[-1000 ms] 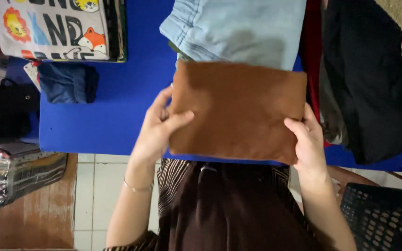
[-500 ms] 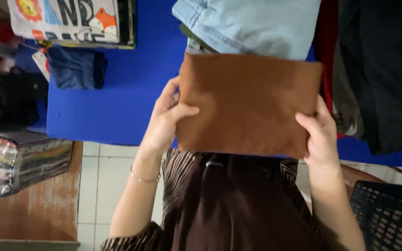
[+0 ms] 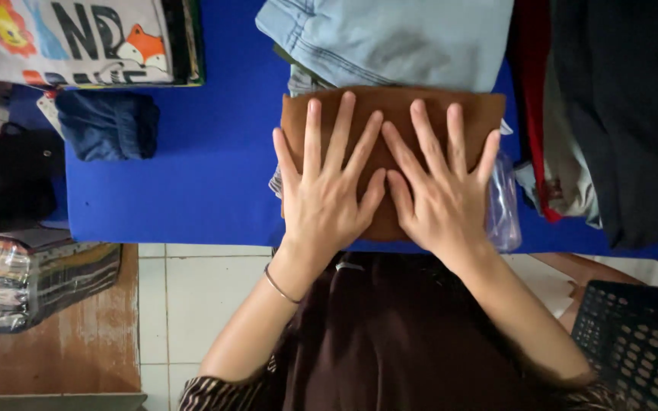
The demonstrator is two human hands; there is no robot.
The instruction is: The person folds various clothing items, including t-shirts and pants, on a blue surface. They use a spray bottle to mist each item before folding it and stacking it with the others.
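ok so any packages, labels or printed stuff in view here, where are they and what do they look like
Printed garment: top left, on the blue table; white, folded flat, with cartoon lion and fox and big dark letters.
Clear plastic bag: under the folded brown cloth, sticking out past the right hand; transparent, crinkled.
Plastic-wrapped striped bundle: lower left, on a wooden surface; boxy, multicoloured stripes.
Small tag: beside the folded dark blue cloth; pale, too small to make out.

Blue counter [image 3: 207, 190]. On it: folded brown cloth [image 3: 390, 114] near 6 o'clock edge, light denim [image 3: 397, 38] at 12, rolled dark-blue garment [image 3: 108, 125] at 9, dark clothing pile [image 3: 618, 114] at 3.
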